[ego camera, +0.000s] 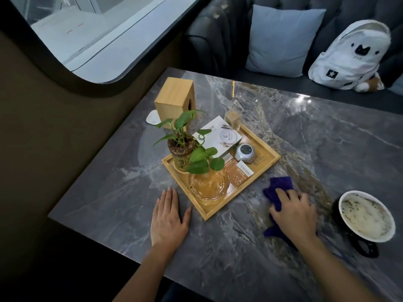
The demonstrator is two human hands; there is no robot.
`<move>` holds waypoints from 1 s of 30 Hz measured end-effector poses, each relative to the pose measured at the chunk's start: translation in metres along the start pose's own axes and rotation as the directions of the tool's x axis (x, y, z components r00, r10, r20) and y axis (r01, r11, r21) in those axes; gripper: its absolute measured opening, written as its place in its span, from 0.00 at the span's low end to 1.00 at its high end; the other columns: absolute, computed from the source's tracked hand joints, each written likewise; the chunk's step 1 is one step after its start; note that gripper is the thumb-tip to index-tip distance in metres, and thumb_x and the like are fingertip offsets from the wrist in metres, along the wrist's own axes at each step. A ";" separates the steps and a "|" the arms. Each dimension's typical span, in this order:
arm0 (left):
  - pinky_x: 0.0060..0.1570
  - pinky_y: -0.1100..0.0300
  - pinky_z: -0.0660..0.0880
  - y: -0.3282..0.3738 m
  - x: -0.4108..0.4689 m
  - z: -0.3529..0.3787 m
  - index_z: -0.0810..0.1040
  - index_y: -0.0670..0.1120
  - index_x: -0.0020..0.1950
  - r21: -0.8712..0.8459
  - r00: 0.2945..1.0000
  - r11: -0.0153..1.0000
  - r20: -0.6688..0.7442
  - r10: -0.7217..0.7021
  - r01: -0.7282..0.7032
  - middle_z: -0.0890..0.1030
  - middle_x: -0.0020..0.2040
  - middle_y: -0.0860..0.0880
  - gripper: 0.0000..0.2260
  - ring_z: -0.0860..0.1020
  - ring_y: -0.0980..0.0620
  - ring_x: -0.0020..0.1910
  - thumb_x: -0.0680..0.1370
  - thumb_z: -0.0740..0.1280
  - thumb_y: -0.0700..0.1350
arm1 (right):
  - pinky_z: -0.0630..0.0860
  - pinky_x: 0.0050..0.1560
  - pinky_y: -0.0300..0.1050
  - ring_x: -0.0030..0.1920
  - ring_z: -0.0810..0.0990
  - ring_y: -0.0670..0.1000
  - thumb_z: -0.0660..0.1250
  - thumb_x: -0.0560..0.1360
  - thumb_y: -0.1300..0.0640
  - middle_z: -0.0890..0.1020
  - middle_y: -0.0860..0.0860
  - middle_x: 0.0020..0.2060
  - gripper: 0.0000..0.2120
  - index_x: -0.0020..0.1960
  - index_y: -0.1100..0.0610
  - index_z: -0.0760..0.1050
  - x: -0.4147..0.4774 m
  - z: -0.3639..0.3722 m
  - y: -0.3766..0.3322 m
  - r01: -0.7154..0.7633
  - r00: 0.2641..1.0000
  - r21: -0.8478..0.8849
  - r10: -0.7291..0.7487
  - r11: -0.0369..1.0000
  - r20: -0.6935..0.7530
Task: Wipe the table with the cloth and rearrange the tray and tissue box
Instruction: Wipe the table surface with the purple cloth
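A purple cloth [278, 188] lies on the grey marble table [327, 136], right of the wooden tray [269, 163]. My right hand [294, 212] presses flat on the cloth, covering its middle. My left hand [169, 216] rests flat and empty on the table, fingers apart, its thumb close to the tray's near-left edge. The tray sits skewed like a diamond and holds a plant in a glass jar [182, 149], a glass ashtray [208, 185], a white box, a small silver device and packets. The wooden tissue box [174, 100] stands upright behind the tray, near the wall.
A black cup with a white inside [367, 216] stands at the right, close to my right hand. A small glass toothpick holder [233, 119] stands at the tray's far corner. Behind the table a sofa carries a blue cushion [281, 40] and a white backpack [351, 55]. The wall and window run along the left.
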State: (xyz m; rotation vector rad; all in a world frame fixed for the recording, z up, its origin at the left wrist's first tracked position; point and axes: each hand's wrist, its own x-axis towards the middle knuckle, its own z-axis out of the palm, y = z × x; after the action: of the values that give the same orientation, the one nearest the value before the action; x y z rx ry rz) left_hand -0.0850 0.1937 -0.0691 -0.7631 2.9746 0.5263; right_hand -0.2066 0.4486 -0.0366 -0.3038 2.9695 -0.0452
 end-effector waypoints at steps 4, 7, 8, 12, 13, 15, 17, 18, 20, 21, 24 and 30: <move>0.72 0.59 0.41 -0.002 0.001 -0.003 0.49 0.44 0.75 -0.019 1.000 1.000 0.021 -0.007 0.008 0.52 0.78 0.46 0.47 0.49 0.50 0.77 0.66 0.28 0.71 | 0.72 0.50 0.51 0.54 0.73 0.59 0.67 0.71 0.53 0.80 0.54 0.55 0.19 0.60 0.56 0.74 0.003 -0.013 -0.010 -0.057 0.998 0.107 0.060 0.993 -0.027; 0.71 0.60 0.41 -0.010 0.003 -0.005 0.50 0.45 0.75 -0.022 0.999 1.000 0.037 0.000 0.001 0.53 0.78 0.47 0.40 0.50 0.51 0.77 0.70 0.38 0.68 | 0.71 0.53 0.50 0.56 0.73 0.57 0.67 0.71 0.53 0.79 0.54 0.56 0.19 0.60 0.56 0.74 -0.005 -0.024 -0.025 -0.010 0.998 0.186 0.022 0.982 -0.065; 0.72 0.60 0.42 -0.012 0.003 -0.006 0.51 0.45 0.75 -0.022 1.000 1.000 0.030 -0.002 0.002 0.54 0.77 0.47 0.39 0.51 0.51 0.76 0.70 0.39 0.66 | 0.71 0.52 0.50 0.55 0.73 0.57 0.68 0.70 0.54 0.80 0.54 0.54 0.18 0.59 0.56 0.75 -0.008 -0.029 -0.032 0.021 0.996 0.214 -0.002 0.977 -0.089; 0.73 0.56 0.48 -0.027 0.000 -0.013 0.56 0.44 0.75 -0.043 0.998 0.997 -0.014 -0.064 0.064 0.57 0.77 0.45 0.39 0.55 0.48 0.76 0.70 0.40 0.65 | 0.73 0.47 0.51 0.50 0.76 0.58 0.71 0.66 0.57 0.82 0.53 0.47 0.16 0.54 0.56 0.78 -0.014 -0.049 -0.063 0.173 0.973 0.275 -0.120 0.946 -0.199; 0.74 0.56 0.48 -0.032 0.000 -0.015 0.55 0.45 0.75 -0.050 0.996 0.995 -0.018 -0.082 0.081 0.57 0.77 0.45 0.39 0.54 0.48 0.76 0.69 0.40 0.65 | 0.74 0.45 0.51 0.47 0.77 0.58 0.72 0.65 0.58 0.83 0.54 0.45 0.16 0.52 0.57 0.79 -0.015 -0.054 -0.072 0.232 0.957 0.275 -0.167 0.933 -0.239; 0.74 0.55 0.48 -0.043 -0.002 -0.020 0.55 0.45 0.75 -0.050 0.992 0.991 -0.013 -0.123 0.122 0.55 0.77 0.46 0.40 0.53 0.48 0.76 0.69 0.39 0.65 | 0.75 0.40 0.50 0.43 0.78 0.59 0.75 0.61 0.61 0.83 0.54 0.41 0.16 0.48 0.58 0.80 -0.016 -0.060 -0.091 0.336 0.916 0.274 -0.245 0.901 -0.316; 0.74 0.54 0.49 -0.055 -0.002 -0.025 0.55 0.45 0.75 -0.052 0.986 0.985 -0.024 -0.163 0.162 0.55 0.77 0.46 0.40 0.53 0.48 0.76 0.69 0.39 0.65 | 0.76 0.38 0.50 0.42 0.79 0.59 0.75 0.60 0.61 0.83 0.54 0.39 0.16 0.47 0.58 0.80 -0.016 -0.065 -0.112 0.401 0.887 0.281 -0.292 0.872 -0.358; 0.75 0.54 0.50 -0.062 -0.002 -0.028 0.55 0.45 0.75 -0.049 0.983 0.982 -0.034 -0.182 0.180 0.55 0.77 0.46 0.39 0.53 0.48 0.76 0.70 0.41 0.65 | 0.77 0.39 0.50 0.42 0.79 0.59 0.75 0.59 0.61 0.83 0.54 0.39 0.15 0.46 0.58 0.80 -0.015 -0.066 -0.122 0.427 0.874 0.286 -0.311 0.858 -0.373; 0.75 0.53 0.51 -0.074 -0.001 -0.033 0.55 0.44 0.75 -0.050 0.975 0.975 -0.043 -0.217 0.215 0.56 0.77 0.45 0.35 0.54 0.47 0.76 0.74 0.47 0.64 | 0.76 0.38 0.50 0.41 0.79 0.59 0.73 0.60 0.60 0.83 0.53 0.39 0.14 0.45 0.58 0.79 -0.012 -0.068 -0.143 0.488 0.840 0.279 -0.359 0.827 -0.407; 0.75 0.52 0.52 -0.079 0.000 -0.036 0.56 0.43 0.75 -0.058 0.971 0.971 -0.052 -0.235 0.232 0.56 0.77 0.44 0.35 0.54 0.47 0.76 0.74 0.47 0.63 | 0.76 0.37 0.49 0.40 0.79 0.59 0.72 0.60 0.58 0.83 0.53 0.38 0.13 0.45 0.57 0.79 -0.012 -0.069 -0.153 0.517 0.821 0.265 -0.383 0.814 -0.424; 0.75 0.52 0.52 -0.096 0.000 -0.042 0.56 0.43 0.74 -0.066 0.956 0.958 -0.079 -0.283 0.278 0.57 0.77 0.44 0.38 0.55 0.46 0.76 0.71 0.43 0.64 | 0.76 0.34 0.48 0.38 0.79 0.58 0.63 0.62 0.52 0.82 0.52 0.36 0.14 0.44 0.56 0.80 -0.013 -0.068 -0.181 0.591 0.766 0.219 -0.456 0.776 -0.453; 0.76 0.55 0.43 -0.131 0.007 -0.044 0.46 0.46 0.76 -0.059 0.927 0.927 -0.043 -0.372 0.369 0.48 0.78 0.48 0.32 0.45 0.51 0.77 0.78 0.48 0.61 | 0.76 0.34 0.46 0.37 0.78 0.57 0.60 0.63 0.50 0.82 0.52 0.36 0.17 0.45 0.57 0.80 -0.013 -0.057 -0.226 0.682 0.708 0.209 -0.560 0.701 -0.430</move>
State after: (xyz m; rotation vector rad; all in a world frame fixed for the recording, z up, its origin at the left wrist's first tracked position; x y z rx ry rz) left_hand -0.0272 0.0684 -0.0696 -1.3254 2.7625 0.5630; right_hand -0.1583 0.2308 0.0319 -1.3787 2.9065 -0.7825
